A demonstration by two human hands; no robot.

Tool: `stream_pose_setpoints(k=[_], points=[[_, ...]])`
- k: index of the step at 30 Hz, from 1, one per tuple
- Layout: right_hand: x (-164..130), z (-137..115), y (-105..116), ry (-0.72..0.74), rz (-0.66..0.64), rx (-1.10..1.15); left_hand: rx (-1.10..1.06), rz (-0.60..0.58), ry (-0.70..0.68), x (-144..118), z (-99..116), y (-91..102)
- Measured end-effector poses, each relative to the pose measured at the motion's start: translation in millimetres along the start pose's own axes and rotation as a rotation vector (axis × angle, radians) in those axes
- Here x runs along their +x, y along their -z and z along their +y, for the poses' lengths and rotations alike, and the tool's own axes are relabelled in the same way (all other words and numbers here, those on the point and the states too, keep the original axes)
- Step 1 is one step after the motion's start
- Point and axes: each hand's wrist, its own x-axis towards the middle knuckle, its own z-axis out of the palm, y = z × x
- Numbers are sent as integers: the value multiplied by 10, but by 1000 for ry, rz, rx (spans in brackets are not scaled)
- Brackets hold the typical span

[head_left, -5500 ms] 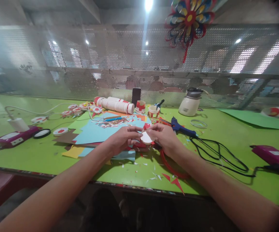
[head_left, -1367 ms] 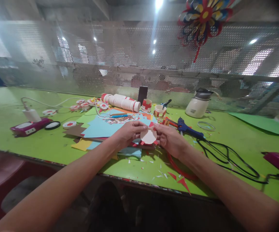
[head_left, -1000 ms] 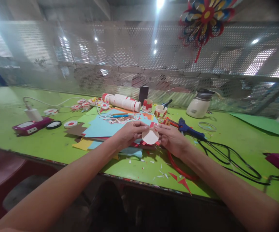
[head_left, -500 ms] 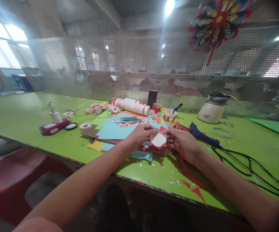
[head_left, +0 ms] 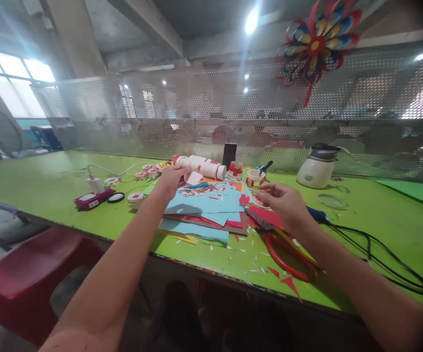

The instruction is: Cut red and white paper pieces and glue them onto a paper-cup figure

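My left hand [head_left: 171, 183] is over the back left of the paper stack, its fingers closed on a white paper cup [head_left: 194, 179] whose round white face shows. My right hand [head_left: 283, 203] is bent over the stack's right side, thumb and fingertips drawn together. Right at those fingertips is a white-rimmed round piece [head_left: 258, 199]; whether they grip it, I cannot tell. Below the right hand lie scissors with red handles [head_left: 288, 261], blades pointing left onto the paper. A glue gun's blue handle [head_left: 316, 214] shows behind the right wrist, the rest hidden.
Blue paper sheets [head_left: 193, 206] hold scraps and a blue pen [head_left: 197, 186]. Behind are a roll of stacked white cups [head_left: 204, 167], a phone [head_left: 229, 155], two cut cups and a white kettle [head_left: 316, 168]. A purple power strip [head_left: 93, 199] sits left; black cable [head_left: 369, 244] runs right.
My left hand has moved away to the back left with the paper cup. My right hand has let go of that cup and stays at the right, uncovering the scissors.
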Motion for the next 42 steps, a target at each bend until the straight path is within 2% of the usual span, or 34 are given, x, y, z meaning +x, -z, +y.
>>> stream_pose_setpoints(k=[4, 7, 10, 15, 18, 20, 23, 25, 27, 28, 30, 33, 35, 39, 42], points=[[-12, -40, 0, 112, 5, -60, 293, -17, 92, 96, -145, 208], [-29, -79, 3, 146, -23, -102, 527, -70, 178, 126, -311, 246], [-24, -78, 20, 141, -31, -142, 706, -112, 206, 165, -408, 262], [12, -37, 54, 153, -15, -158, 890, -107, 159, 229, -463, 322], [17, -37, 51, 146, -14, -134, 945, -38, 69, 226, -417, 355], [18, -50, 45, 85, -16, -25, 950, 27, -19, 201, -319, 332], [18, -93, 50, -53, -41, 196, 887, 86, -159, 128, -114, 141], [7, -144, 65, -127, -102, 350, 809, 14, -202, 40, 3, -115], [-16, -211, 82, -176, -209, 541, 719, -129, -212, -90, 64, -442], [-30, -247, 89, -195, -265, 643, 645, -240, -204, -172, 72, -613], [-57, -311, 101, -207, -320, 791, 304, -519, -118, -351, 51, -928], [-86, -379, 122, -199, -299, 896, 73, -649, -70, -605, -19, -1259], [-101, -410, 142, -191, -277, 885, 42, -682, -140, -730, -51, -1371], [-129, -466, 170, -164, -261, 794, 107, -612, -311, -855, -51, -1408], [-142, -489, 162, -182, -254, 761, 104, -608, -311, -885, -42, -1369]])
